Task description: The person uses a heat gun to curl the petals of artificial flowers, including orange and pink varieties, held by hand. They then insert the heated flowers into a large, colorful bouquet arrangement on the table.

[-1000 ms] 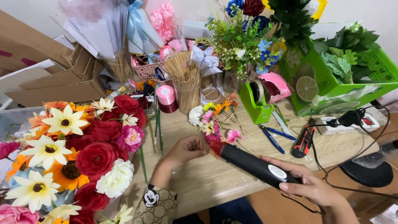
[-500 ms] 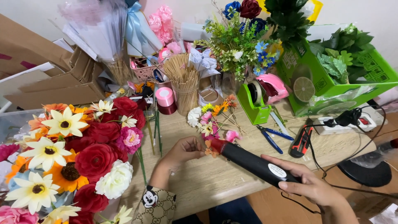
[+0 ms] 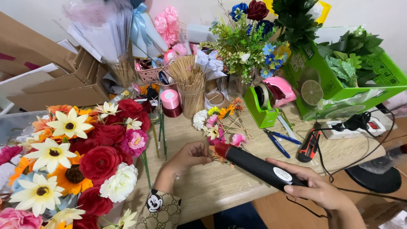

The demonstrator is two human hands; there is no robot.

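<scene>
Between both hands, glue gun [image 3: 258, 167] tip meets left fingers [image 3: 202, 154] pinching small flower [image 3: 219, 157].

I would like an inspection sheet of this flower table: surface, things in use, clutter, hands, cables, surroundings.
Surface: wooden table, crowded at the back.
Things in use: black glue gun, its red tip at a small flower piece.
Clutter: artificial flowers, jar of sticks, pink ribbon roll, green tape dispenser, blue pliers.
Hands: left hand pinches the flower piece; right hand holds the glue gun.
Cables: black cords run to a power strip.
Surroundings: cardboard boxes, green crate of leaves.
</scene>
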